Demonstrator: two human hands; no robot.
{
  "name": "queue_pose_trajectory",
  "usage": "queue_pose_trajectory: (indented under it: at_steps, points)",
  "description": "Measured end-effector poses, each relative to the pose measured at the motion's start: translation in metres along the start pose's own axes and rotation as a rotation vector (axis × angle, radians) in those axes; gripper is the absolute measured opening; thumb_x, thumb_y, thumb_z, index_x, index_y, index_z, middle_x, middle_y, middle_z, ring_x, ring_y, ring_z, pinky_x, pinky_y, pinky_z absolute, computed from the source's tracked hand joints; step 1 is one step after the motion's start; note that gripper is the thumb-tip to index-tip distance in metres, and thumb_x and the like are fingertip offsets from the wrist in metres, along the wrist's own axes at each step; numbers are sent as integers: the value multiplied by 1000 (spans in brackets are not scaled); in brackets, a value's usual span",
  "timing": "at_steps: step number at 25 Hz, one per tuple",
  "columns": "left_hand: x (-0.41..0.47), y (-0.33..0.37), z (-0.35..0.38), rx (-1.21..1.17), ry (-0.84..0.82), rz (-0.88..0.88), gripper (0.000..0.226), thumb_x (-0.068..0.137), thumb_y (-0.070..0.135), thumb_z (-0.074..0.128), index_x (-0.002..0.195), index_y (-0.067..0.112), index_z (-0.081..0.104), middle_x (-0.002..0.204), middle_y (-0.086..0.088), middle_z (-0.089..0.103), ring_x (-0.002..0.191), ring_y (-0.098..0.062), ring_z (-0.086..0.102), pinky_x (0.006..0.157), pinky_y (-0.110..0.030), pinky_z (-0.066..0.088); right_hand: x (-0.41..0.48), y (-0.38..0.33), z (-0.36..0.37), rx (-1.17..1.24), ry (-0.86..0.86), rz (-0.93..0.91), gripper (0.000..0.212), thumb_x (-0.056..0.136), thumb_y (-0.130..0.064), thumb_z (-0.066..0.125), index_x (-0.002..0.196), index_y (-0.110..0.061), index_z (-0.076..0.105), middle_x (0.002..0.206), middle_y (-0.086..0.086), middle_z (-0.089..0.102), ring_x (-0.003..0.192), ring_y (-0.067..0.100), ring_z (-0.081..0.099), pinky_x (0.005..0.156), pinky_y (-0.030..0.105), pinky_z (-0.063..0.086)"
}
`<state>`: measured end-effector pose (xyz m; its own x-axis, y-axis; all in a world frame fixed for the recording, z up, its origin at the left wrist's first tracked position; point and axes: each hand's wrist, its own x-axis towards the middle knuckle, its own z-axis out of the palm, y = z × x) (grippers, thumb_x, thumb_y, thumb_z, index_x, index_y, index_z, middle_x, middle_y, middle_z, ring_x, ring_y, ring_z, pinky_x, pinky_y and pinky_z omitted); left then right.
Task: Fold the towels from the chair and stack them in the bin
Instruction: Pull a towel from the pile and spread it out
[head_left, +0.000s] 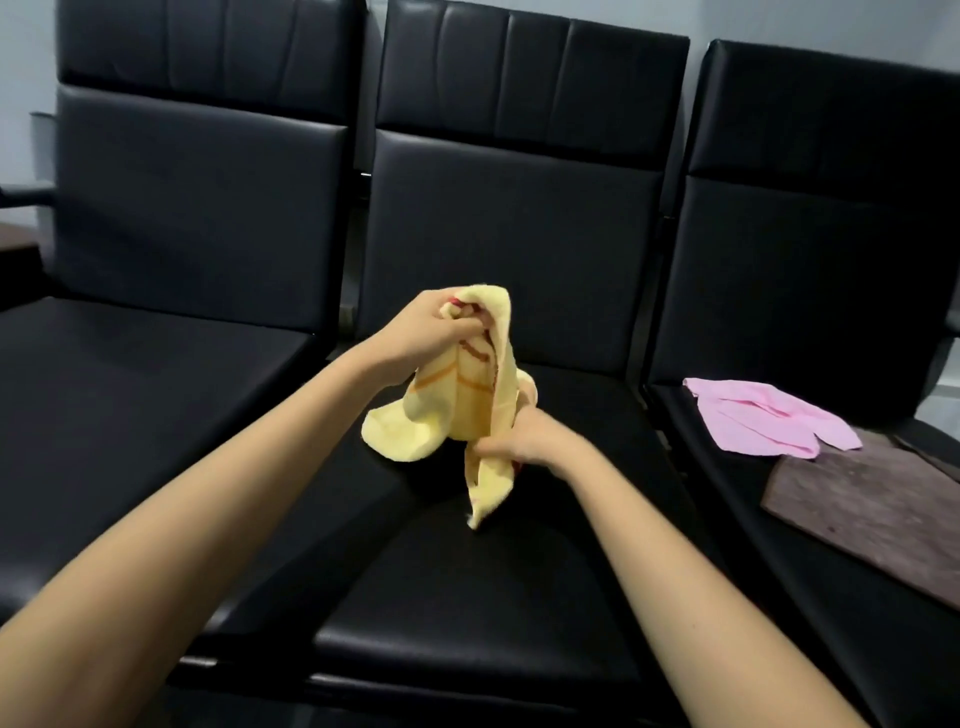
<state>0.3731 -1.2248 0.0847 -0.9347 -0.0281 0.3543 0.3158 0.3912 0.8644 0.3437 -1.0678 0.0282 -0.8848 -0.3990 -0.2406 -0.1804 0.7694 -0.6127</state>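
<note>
The yellow towel (467, 395) hangs bunched and roughly upright over the middle chair (498, 561), its long axis running from a top fold near the chair's backrest down and slightly right to a loose corner that dangles just above the seat. Orange stripes and a red patch show in its inner folds. One rounded flap bulges out to the left at mid-height and seems to rest on or just over the seat; which, cannot be told.

The left hand (436, 332) is closed on the towel's upper end, fingers curled into the cloth with the top fold draped over them. The right hand (524, 441) is lower and nearer the camera, closed on the towel's lower part, pinching the narrow gathered strip just above the dangling corner. So the towel stretches between the two hands, left hand high and far, right hand low and near, with the tail hanging below the right hand.

Two towels can be counted: the yellow one held, and a pink towel (769, 423) lying flat and rumpled on the right chair (831, 571), well apart from the hands. Its long axis runs from upper left to lower right. Its near edge touches a brown board (878, 499) that lies on the same seat. Three black chairs stand side by side; the left chair (130, 405) has a bare seat.
</note>
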Motion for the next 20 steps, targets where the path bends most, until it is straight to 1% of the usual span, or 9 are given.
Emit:
queue_pose_trajectory:
  at_steps: [2, 5, 8, 11, 13, 15, 16, 18, 20]
  points:
    - [2, 0, -9, 168, 16, 64, 11, 90, 8, 58, 95, 14, 65, 90, 2, 66, 84, -10, 63, 76, -26, 54, 4, 3, 7, -117, 183, 90, 34, 86, -16, 55, 118, -8, 54, 111, 9, 58, 100, 26, 58, 82, 32, 47]
    - [3, -13, -31, 568, 89, 108, 14, 87, 30, 63, 101, 29, 67, 97, 9, 68, 94, -11, 62, 83, -36, 52, 11, 11, -8, 191, 480, 188, 32, 87, -7, 43, 113, -10, 62, 113, 10, 62, 103, 29, 59, 71, 25, 40]
    - [-2, -27, -50, 896, -63, -105, 39, 76, 61, 65, 105, 34, 66, 101, 10, 68, 98, -15, 60, 81, -35, 49, 6, 12, -29, 685, 560, 144, 29, 88, -2, 39, 100, -10, 64, 94, 10, 63, 74, 21, 56, 53, 24, 39]
    - [-6, -45, -47, 1147, -218, -304, 41, 76, 62, 63, 75, 20, 60, 84, 3, 64, 85, -20, 60, 66, -31, 42, -3, 11, -34, 517, 473, 5, 11, 85, -10, 48, 87, -12, 58, 77, 7, 60, 63, 21, 53, 45, 23, 37]
    - [-6, -55, -44, 1058, -157, -264, 25, 85, 30, 59, 68, 12, 54, 85, -8, 62, 84, -26, 58, 63, -31, 38, -8, 9, -38, 128, 408, -55, 19, 82, -16, 59, 101, -16, 56, 90, 7, 62, 73, 23, 57, 51, 26, 40]
    - [-4, -61, -45, 737, -27, -221, 11, 87, 6, 46, 83, 3, 56, 93, -14, 60, 89, -28, 56, 66, -31, 39, -9, 13, -37, -301, 396, -1, 39, 82, -10, 58, 119, -20, 51, 106, 7, 58, 95, 28, 57, 67, 29, 40]
    - [-6, -60, -44, 574, 24, -205, 17, 87, 0, 40, 94, 4, 56, 98, -10, 58, 93, -24, 54, 68, -29, 40, -10, 15, -36, -378, 439, 9, 39, 83, -4, 54, 118, -20, 53, 104, 6, 57, 99, 29, 57, 69, 29, 39]
    - [-11, -58, -40, 357, 20, -188, 34, 88, -2, 37, 112, 16, 54, 113, 1, 53, 104, -16, 49, 78, -27, 41, -10, 18, -35, -264, 505, -10, 31, 81, 5, 44, 97, -15, 62, 85, 4, 56, 89, 30, 58, 61, 26, 37]
    - [-19, -55, -30, 285, -143, -205, 36, 90, 4, 48, 121, 21, 56, 118, 6, 54, 112, -12, 49, 86, -23, 38, -8, 19, -38, 66, 504, -63, 33, 79, 8, 35, 88, -11, 61, 78, 6, 57, 79, 30, 58, 54, 26, 37]
